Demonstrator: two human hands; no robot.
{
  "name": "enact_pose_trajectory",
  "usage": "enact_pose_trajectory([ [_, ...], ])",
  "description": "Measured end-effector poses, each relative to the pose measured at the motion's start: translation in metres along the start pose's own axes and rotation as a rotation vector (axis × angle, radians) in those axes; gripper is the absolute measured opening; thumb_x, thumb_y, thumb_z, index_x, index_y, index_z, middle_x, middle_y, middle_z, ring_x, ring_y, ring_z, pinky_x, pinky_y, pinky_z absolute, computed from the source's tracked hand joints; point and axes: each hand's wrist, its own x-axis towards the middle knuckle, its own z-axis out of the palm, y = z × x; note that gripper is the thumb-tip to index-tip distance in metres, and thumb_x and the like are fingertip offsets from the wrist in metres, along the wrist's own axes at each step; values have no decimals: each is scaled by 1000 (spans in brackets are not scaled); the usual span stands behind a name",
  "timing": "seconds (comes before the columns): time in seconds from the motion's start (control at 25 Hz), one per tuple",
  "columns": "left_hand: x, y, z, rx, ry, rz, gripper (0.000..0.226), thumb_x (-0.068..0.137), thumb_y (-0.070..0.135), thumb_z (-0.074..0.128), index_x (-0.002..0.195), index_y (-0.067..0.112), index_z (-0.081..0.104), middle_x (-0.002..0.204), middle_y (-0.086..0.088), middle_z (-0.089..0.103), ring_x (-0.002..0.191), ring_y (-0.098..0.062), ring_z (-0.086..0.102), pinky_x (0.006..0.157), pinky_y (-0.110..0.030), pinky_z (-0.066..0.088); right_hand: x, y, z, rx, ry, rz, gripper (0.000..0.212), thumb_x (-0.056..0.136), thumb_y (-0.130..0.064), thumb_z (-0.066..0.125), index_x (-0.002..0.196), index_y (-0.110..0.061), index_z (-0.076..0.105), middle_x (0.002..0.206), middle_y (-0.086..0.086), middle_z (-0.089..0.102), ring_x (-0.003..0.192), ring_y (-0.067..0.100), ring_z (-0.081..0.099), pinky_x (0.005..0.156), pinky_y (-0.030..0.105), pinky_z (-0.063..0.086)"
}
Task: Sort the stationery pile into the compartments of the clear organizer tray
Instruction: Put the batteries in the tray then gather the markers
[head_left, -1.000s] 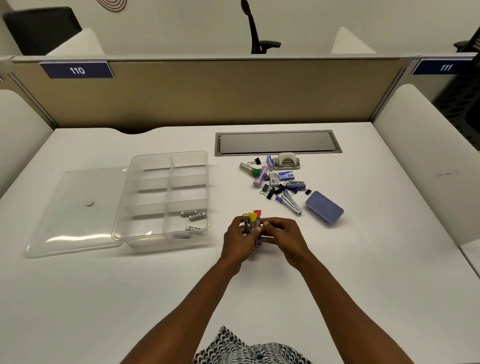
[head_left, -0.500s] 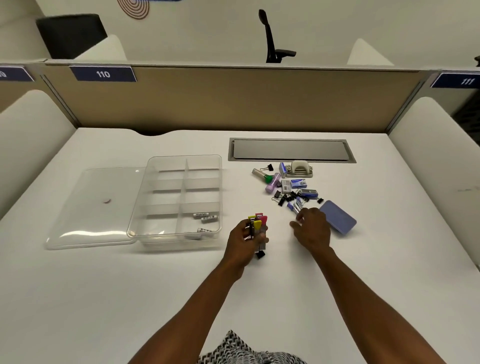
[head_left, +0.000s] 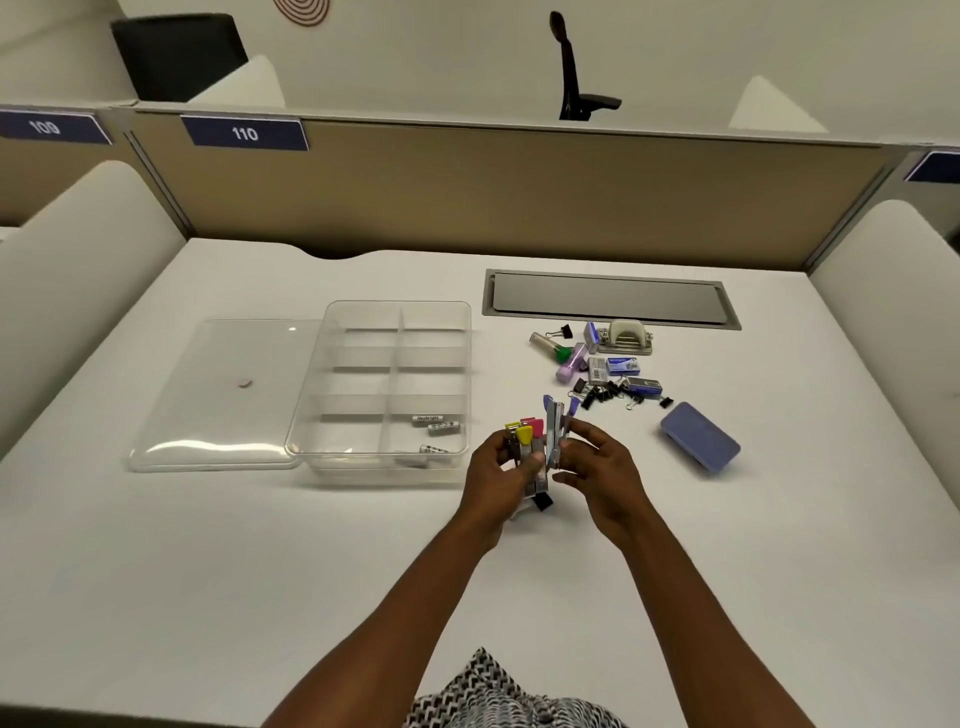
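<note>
My left hand (head_left: 501, 470) grips a bundle of small tools with yellow and pink caps (head_left: 525, 435). My right hand (head_left: 597, 465) holds a metal stapler with purple ends (head_left: 556, 431) against that bundle, just right of the clear organizer tray (head_left: 332, 387). The tray's near right compartment holds a few small white batteries (head_left: 441, 427). The stationery pile (head_left: 605, 371) lies beyond my hands: highlighters, staple boxes, black binder clips and a grey hole punch (head_left: 626, 338).
The tray's clear lid (head_left: 218, 400) lies flat to its left. A purple eraser-like case (head_left: 698, 436) sits right of the pile. A grey cable hatch (head_left: 610, 299) is set in the desk behind. Beige dividers border the desk.
My right hand reached to the pile, took the stapler and came back to my left hand. The left hand kept its bundle.
</note>
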Motion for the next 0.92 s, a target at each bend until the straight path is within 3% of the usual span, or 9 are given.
enact_pose_trajectory([
  [0.12,-1,2,-9,-9,35,20,31,85,14,72,114,27,66,109,0,72,107,-14,66,82,-42,60,-4,1,15,1,-9,-23,29,93,0,56,111,-18,70,95,9,76,79,19,71,63,26,55],
  [0.28,-5,8,-31,-11,67,16,31,86,15,72,114,27,65,109,2,71,105,-11,66,79,-35,61,-3,11,41,-94,-14,-28,35,97,2,45,112,-18,70,100,8,76,85,24,67,74,35,52],
  [0.4,-6,15,-47,16,117,31,35,85,17,73,116,28,63,111,5,69,107,-8,64,82,-33,59,-1,16,61,-147,12,-57,39,98,1,44,122,-21,65,98,11,75,87,25,70,72,31,54],
  [0.56,-5,22,-76,81,171,44,43,83,22,76,123,26,61,116,4,67,110,-11,63,90,-38,57,0,28,102,-207,126,-102,33,97,-2,48,116,-24,63,93,7,76,91,28,72,81,43,58],
  [0.68,-4,29,-101,119,196,41,45,81,29,77,122,25,61,115,5,68,105,-11,65,88,-34,58,2,34,135,-183,210,-80,25,96,-10,49,104,-23,69,94,4,75,94,30,70,88,51,57],
  [0.8,0,36,-125,120,231,23,40,82,28,77,119,24,62,111,6,69,101,-12,67,86,-31,58,2,33,163,-211,89,-94,28,100,-24,45,103,-25,74,100,0,75,100,25,69,93,52,54],
  [0.92,4,45,-145,145,284,14,44,82,34,76,122,24,61,110,6,70,97,-12,68,84,-32,59,2,28,189,-185,-34,-63,27,101,-24,48,115,-25,71,105,0,75,103,19,69,92,41,55],
])
